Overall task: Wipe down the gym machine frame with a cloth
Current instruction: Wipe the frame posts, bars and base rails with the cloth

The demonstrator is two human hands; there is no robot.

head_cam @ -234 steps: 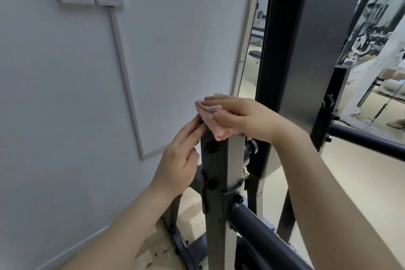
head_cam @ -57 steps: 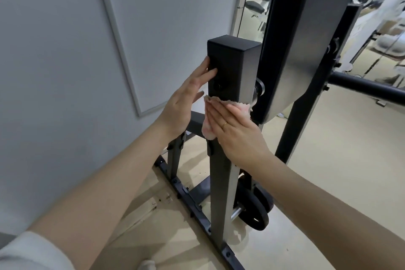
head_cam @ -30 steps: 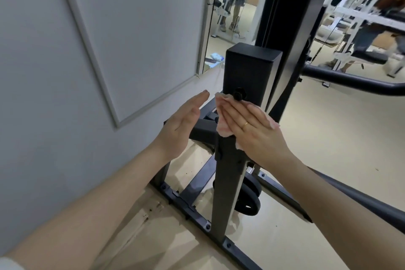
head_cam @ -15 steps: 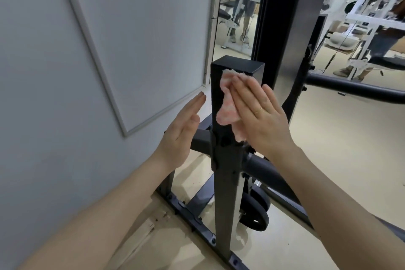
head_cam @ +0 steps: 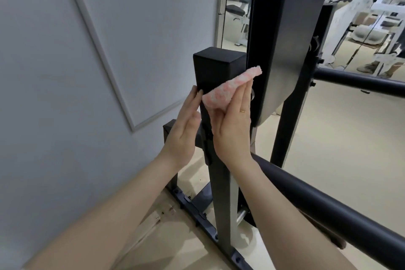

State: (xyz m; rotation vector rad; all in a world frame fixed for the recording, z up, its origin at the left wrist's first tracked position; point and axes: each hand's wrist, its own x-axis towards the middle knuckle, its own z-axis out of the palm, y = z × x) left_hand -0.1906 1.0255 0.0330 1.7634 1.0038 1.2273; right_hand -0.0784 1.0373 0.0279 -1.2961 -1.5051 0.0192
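The right hand [head_cam: 232, 129], fingers straight, presses a fuzzy pink-and-white cloth [head_cam: 221, 92] flat against the matte black square post [head_cam: 215, 72] just below its capped top. The left hand [head_cam: 184, 129], fingers straight too, rests on the post's opposite face, holding nothing.

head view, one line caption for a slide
Right hand presses pink cloth on black post; left hand steadies it.
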